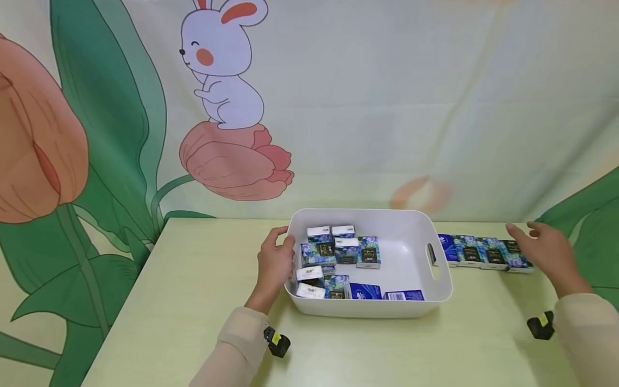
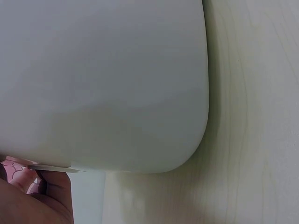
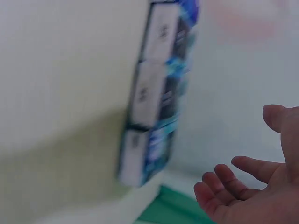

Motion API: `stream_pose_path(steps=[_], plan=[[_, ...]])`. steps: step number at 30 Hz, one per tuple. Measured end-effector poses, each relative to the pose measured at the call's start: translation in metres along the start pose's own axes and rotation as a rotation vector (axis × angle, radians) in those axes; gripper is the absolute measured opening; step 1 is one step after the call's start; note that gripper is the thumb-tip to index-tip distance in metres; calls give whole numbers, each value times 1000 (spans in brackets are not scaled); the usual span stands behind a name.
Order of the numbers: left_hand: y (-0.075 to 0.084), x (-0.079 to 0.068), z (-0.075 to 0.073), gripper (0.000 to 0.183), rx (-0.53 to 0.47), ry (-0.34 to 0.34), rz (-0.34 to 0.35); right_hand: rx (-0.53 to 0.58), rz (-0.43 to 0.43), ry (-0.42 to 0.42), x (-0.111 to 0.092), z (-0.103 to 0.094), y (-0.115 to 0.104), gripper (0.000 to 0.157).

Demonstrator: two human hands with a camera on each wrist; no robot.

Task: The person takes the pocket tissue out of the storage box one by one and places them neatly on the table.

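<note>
A white plastic basket [image 1: 372, 307] stands on the table with several floral-print pocket tissue packs [image 1: 318, 253] and a blue pack [image 1: 365, 291] inside, mostly toward the left. At its left end my left hand [image 1: 276, 258] grips the rim; the left wrist view shows curled fingers [image 2: 58, 191] at the basket's edge. Right of the basket lies a row of tissue packs [image 1: 492, 253], floral ones beside a blue one. My right hand [image 1: 548, 252] hovers near the row's right end, holding nothing. In the right wrist view its fingers [image 3: 226, 182] are spread and relaxed, apart from the packs.
The pale wood-grain table [image 1: 193, 279] meets a printed curtain [image 1: 362, 107] at its back edge. The basket has an oval handle hole [image 1: 437, 269] in its right wall. A dark wrist camera [image 1: 277, 342] sits on my left sleeve, another [image 1: 540, 325] on the right.
</note>
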State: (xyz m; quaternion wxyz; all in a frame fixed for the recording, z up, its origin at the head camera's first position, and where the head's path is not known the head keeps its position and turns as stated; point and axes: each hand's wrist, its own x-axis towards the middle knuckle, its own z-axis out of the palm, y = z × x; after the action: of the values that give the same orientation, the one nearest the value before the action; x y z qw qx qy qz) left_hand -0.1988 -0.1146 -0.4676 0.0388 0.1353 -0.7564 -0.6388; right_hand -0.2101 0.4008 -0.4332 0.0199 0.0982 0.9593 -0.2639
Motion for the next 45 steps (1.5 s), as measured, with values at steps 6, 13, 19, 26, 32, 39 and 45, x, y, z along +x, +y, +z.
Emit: stream_pose_path(steps=[6, 13, 19, 26, 32, 39, 45], plan=[[-1, 1, -1, 32, 12, -7, 11, -5, -76, 19, -9, -9, -55, 92], [-1, 0, 0, 32, 10, -7, 14, -26, -202, 69, -24, 0, -111, 87], [0, 0, -1, 32, 15, -1, 23, 1, -277, 22, -39, 19, -160, 88], [0, 1, 0, 32, 23, 2, 18, -7, -260, -83, -40, 56, -198, 89], [-1, 1, 0, 31, 24, 2, 20, -83, -275, -205, -31, 85, -214, 90], [-2, 2, 0, 31, 17, -6, 26, -136, -234, -341, -26, 118, -224, 82], [-2, 2, -1, 32, 22, -22, 15, -135, -182, -408, -21, 144, -227, 52]])
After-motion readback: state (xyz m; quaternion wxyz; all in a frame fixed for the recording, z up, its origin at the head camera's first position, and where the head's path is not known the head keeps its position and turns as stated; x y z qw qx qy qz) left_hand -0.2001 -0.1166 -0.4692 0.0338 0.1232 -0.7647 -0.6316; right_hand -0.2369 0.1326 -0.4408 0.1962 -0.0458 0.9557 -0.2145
